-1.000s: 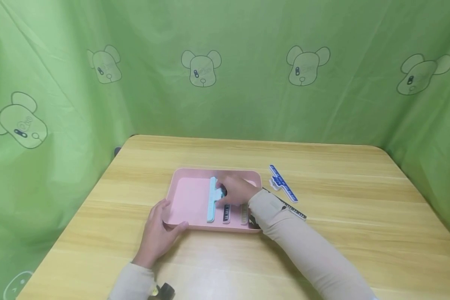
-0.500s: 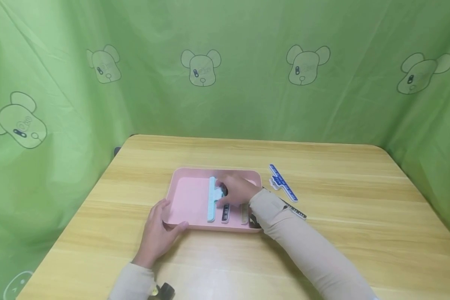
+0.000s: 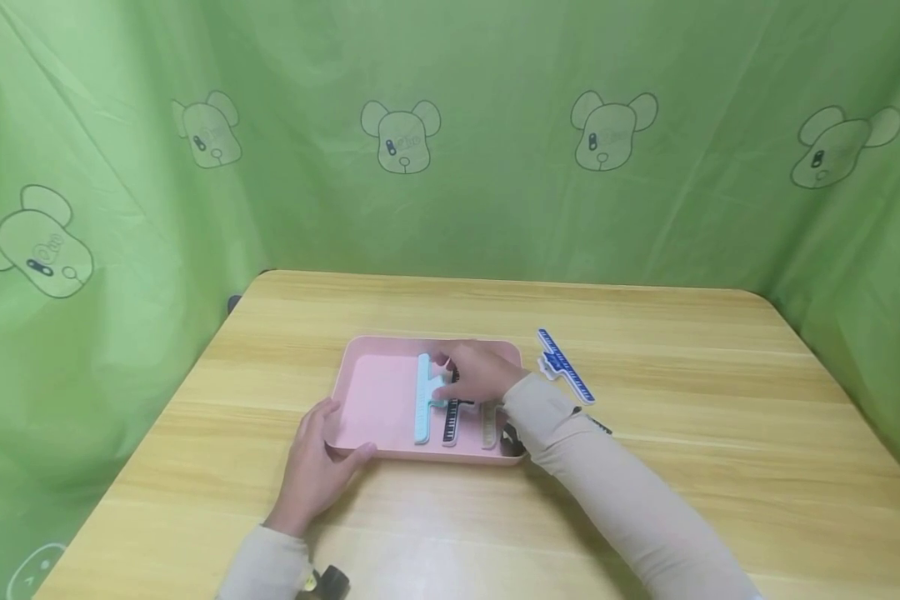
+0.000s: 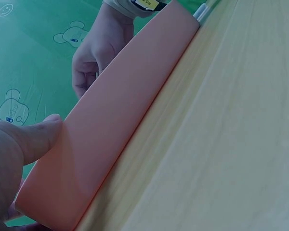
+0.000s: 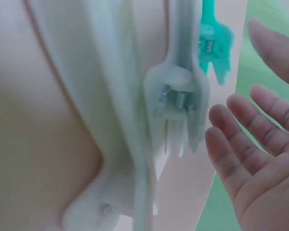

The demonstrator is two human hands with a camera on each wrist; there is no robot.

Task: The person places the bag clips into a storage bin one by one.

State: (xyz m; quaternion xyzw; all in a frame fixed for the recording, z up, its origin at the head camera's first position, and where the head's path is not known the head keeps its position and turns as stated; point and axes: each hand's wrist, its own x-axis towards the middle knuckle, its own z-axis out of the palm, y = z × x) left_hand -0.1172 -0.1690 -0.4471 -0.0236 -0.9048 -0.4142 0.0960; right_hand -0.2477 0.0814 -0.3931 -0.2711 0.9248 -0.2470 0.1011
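Note:
My left hand [image 3: 317,467] holds the near left corner of a pink tray [image 3: 375,455], its thumb on the front side; the left wrist view shows the thumb [image 4: 43,137] against the tray's outer wall. Inside the tray, long-bar spring clips lie in a row: a light blue clip [image 3: 423,408], a black clip [image 3: 451,423], a pale clip [image 3: 489,427] and a dark one [image 3: 510,442] partly under the sleeve. Over the black clip hovers my right hand [image 3: 480,372]. Its fingers [image 5: 241,144] are spread and hold nothing in the right wrist view, beside the clips.
Right of the tray, a blue clip [image 3: 566,367] lies on the wooden table [image 3: 720,417]. Another dark clip [image 3: 602,426] there is mostly hidden by my right forearm. A green curtain [image 3: 495,217] stands behind the table.
The right hand's fingers have come away from the black clip, and more of that clip shows. The hand has shifted slightly right. The left hand and the tray stay put.

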